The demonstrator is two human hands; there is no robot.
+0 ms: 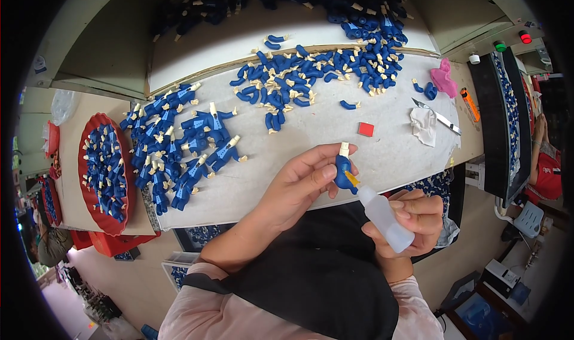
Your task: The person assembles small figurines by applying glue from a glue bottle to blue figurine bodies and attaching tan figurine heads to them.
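My left hand (293, 184) pinches a small blue figurine body (342, 165) with a cream-coloured neck pointing up. In my right hand (421, 220) is a translucent white squeeze bottle (382, 216), tilted toward the figurine. Its amber nozzle (351, 178) reaches the lower side of the blue body; whether it touches is hard to make out. Beyond my hands, many loose blue arms with cream hands (281, 86) lie heaped on the white tabletop (269, 161). To the left lie several blue figurine bodies with arms (209, 123). A small red block (366, 129) sits just beyond the figurine.
A red scalloped basket (85, 187) full of blue parts stands at left. At right are a crumpled tissue (423, 128), a craft knife (441, 119), an orange cutter (470, 105) and a pink cloth (443, 79). Past the table, a conveyor (491, 113) runs beside a person in red (549, 170).
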